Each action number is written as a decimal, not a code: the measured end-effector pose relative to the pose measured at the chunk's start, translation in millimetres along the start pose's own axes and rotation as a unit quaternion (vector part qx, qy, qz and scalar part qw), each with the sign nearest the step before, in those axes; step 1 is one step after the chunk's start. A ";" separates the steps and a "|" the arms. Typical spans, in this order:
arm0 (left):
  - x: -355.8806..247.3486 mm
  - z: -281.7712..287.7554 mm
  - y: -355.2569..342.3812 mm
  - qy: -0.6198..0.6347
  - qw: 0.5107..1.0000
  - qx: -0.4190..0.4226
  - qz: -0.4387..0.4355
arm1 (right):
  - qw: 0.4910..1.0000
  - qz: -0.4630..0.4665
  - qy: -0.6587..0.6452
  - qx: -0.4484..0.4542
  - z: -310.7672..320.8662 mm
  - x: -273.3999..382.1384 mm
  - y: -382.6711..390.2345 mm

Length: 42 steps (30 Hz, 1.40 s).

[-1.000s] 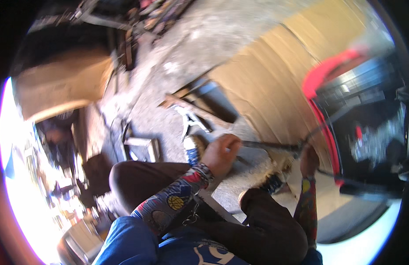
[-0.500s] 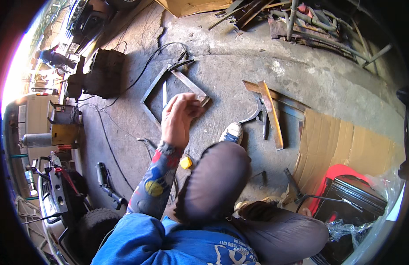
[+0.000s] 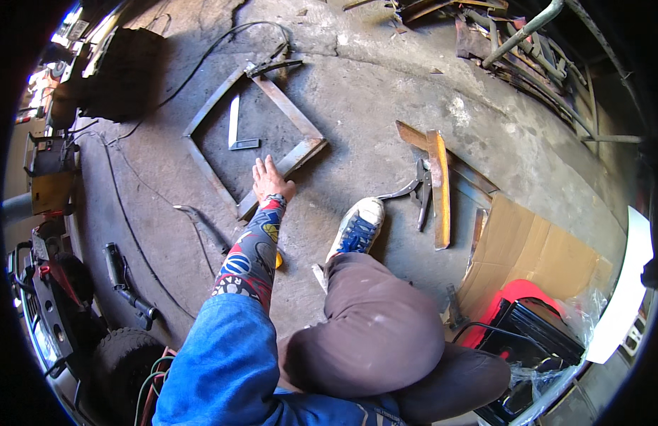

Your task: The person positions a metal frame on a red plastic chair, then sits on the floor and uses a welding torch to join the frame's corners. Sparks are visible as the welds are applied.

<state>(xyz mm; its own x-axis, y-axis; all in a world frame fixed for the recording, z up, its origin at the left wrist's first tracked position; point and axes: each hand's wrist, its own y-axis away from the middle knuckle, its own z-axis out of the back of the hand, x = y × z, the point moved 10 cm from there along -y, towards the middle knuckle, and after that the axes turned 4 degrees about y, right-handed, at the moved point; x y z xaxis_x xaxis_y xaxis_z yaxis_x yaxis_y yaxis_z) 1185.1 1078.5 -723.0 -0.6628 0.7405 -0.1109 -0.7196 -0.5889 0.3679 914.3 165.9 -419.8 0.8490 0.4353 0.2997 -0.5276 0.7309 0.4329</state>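
My left hand (image 3: pixel 270 180) reaches forward, palm down with fingers spread, over the near side of a four-sided steel frame (image 3: pixel 286 106) on the concrete floor. It holds nothing; I cannot tell if it touches the bar. Inside the frame lies a try square (image 3: pixel 234 124) with a pale blade. A clamp (image 3: pixel 272 67) with a black cable grips the frame's far corner. Beside my forearm a yellow object (image 3: pixel 278 260) shows only at its edge. My right hand is out of sight.
Right of my sneaker (image 3: pixel 359 227) lie locking clamp pliers (image 3: pixel 423 188) and rusty steel bars (image 3: pixel 438 192). Cardboard (image 3: pixel 531 238) and a red-and-black case (image 3: pixel 521 302) are at the right. A welding torch-like handle (image 3: pixel 201 224) and cables lie left; metal scrap (image 3: pixel 513 57) is at the far right.
My left hand, earlier raised with bent fingers, has come down toward the frame and spread its fingers. The view has shifted, showing the frame and try square more fully.
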 end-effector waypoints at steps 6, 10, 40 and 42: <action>-1.6 -5.0 -8.7 -0.057 0.993 0.082 -0.059 | 1.000 -0.008 -0.010 -0.009 -4.5 6.8 4.5; 5.2 24.2 18.5 -0.073 0.991 0.083 -0.073 | 0.999 -0.004 -0.031 -0.012 -21.4 16.1 3.8; -150.7 374.1 242.4 0.349 0.798 -0.007 -0.491 | 0.839 0.349 -0.375 -0.183 30.1 125.8 209.1; -190.6 394.9 275.6 0.337 0.761 -0.024 -0.554 | 0.852 0.366 -0.350 -0.135 9.8 153.2 232.8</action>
<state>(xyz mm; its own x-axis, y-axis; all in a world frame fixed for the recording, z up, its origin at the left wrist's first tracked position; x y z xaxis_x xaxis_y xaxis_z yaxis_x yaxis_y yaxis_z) 1194.9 902.9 -235.8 0.4122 0.4661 -0.7829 -0.9100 0.2534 -0.3282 921.3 397.6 -264.7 0.0195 0.4759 0.8793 -0.8008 0.5339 -0.2712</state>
